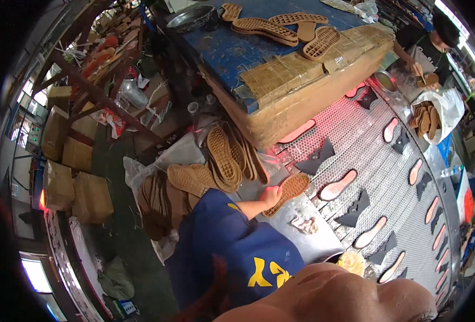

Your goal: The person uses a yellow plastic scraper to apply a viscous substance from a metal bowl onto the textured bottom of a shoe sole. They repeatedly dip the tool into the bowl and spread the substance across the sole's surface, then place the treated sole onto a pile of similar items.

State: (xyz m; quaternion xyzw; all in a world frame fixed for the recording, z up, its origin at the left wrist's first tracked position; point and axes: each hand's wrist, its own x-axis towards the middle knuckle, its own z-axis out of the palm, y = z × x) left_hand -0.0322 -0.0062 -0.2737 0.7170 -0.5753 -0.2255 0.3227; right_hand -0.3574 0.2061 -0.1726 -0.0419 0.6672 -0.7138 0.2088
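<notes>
Left hand gripped a tan shoe sole at the conveyor belt edge, sole pointing toward 2 o'clock; right hand out of frame, sole stack at 10 o'clock.

A cluttered workshop: a perforated grey metal conveyor belt runs along the right, lit pinkish-red near a big block wrapped in brown cardboard with a worn blue top. On the left, brown cardboard boxes sit stacked on a dark concrete floor, beside a slanting frame of rust-brown metal beams. Daylight comes through a bright window at lower left, and a white strip light glows along the upper right edge.
</notes>
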